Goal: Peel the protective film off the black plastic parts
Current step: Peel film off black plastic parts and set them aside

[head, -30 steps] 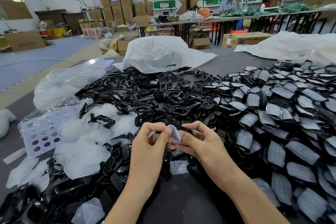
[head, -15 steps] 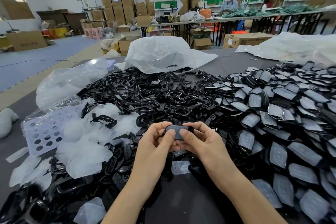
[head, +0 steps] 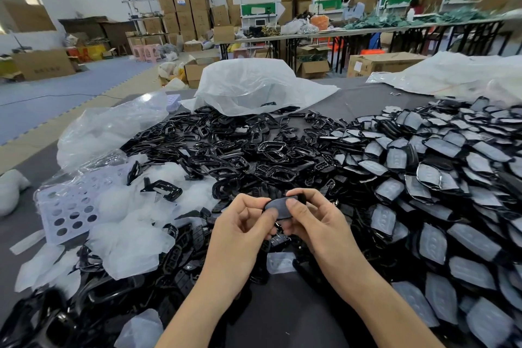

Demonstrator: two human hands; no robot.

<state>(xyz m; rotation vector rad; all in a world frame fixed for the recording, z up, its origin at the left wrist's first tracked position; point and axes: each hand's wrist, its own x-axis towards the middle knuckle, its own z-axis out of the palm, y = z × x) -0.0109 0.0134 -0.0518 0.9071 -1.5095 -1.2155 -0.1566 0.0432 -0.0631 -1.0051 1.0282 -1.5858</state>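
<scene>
On the grey table [head: 364, 99], above the heaped pile, your left hand [head: 240, 230] and right hand [head: 315, 223] both pinch one part [head: 280, 208]. Its film [head: 272, 203] looks unpeeled, so next lift an edge with a nail.

The left hand [head: 240, 226] and right hand [head: 316, 220] cover both ends of the black part [head: 278, 205]; the film-covered pile [head: 440, 178] runs off the frame's right edge.
</scene>
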